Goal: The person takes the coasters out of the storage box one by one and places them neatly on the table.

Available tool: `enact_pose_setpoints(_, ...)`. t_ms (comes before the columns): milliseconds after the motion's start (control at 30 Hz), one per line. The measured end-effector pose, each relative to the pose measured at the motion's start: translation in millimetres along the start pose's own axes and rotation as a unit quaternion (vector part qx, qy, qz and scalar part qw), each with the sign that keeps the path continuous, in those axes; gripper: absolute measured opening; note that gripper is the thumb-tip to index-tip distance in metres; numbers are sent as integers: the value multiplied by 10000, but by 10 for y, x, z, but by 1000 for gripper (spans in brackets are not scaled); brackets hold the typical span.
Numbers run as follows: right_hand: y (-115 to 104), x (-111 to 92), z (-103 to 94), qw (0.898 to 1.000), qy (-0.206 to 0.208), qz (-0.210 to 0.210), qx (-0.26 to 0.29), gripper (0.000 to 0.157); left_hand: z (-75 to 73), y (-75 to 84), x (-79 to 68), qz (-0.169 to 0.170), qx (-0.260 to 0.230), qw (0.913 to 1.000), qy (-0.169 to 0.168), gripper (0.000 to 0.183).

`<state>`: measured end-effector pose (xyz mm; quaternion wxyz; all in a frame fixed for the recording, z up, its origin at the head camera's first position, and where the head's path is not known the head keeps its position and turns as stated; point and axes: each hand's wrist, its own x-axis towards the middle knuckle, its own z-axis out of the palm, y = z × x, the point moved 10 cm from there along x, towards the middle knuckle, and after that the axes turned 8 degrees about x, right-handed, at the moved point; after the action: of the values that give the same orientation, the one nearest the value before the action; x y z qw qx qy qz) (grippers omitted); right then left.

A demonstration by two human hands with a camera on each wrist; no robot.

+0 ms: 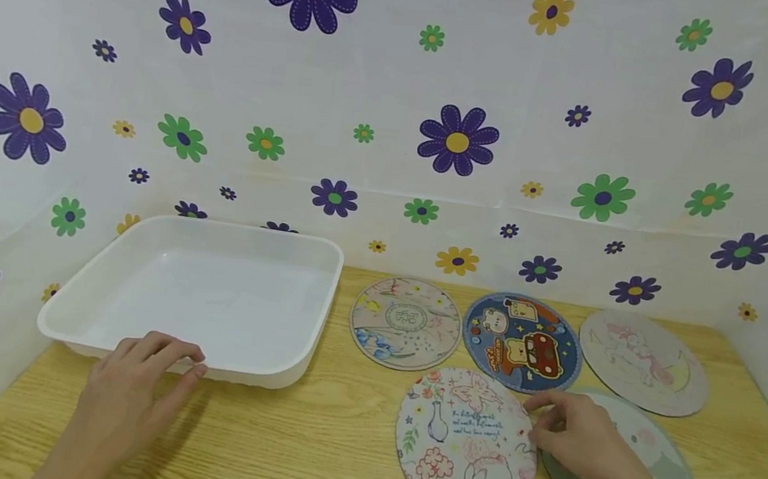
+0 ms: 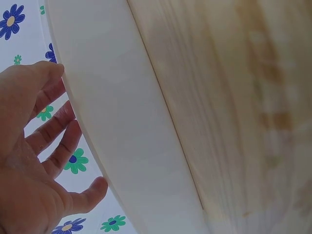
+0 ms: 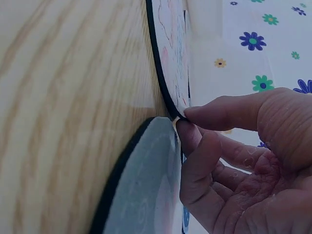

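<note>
My right hand [image 1: 585, 435] pinches the right edge of a round white mouse pad [image 1: 465, 447] printed with a rabbit, flowers and lettering. In the right wrist view, thumb and forefinger meet at the dark edge of this rabbit mouse pad [image 3: 168, 58]. Under that hand lies a round grey-green mouse pad [image 1: 653, 474], partly hidden by the hand and forearm. My left hand [image 1: 134, 393] rests at the front rim of a white plastic tray [image 1: 189, 364]. The left wrist view has its fingertips against the rim of the tray [image 2: 112, 107], fingers loosely bent.
Behind the rabbit mouse pad lie a pale floral one [image 1: 374, 312], a dark blue one with cartoon bears [image 1: 476, 342] and a pale pinkish one [image 1: 688, 380]. A flower-printed white cloth [image 1: 379, 67] hangs behind the wooden table [image 1: 294, 456].
</note>
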<state>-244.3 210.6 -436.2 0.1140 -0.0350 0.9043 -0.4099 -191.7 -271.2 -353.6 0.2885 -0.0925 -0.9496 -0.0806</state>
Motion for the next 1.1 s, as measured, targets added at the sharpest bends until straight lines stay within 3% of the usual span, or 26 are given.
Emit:
enact_pose_setpoints(367,30,-12,16,9998,-114,-36,182,32,-5,2,6,72,-57,9999,104,13)
enact_pose_setpoints(700,98,-23,59,9985,-155,428,304,33,-9,-10,-5,14,-68,9999,93,13)
enact_pose_setpoints(1100,65,-57,73,9993,-57,322,203,36,0,-6,-10,-24,-67,10000,28,12)
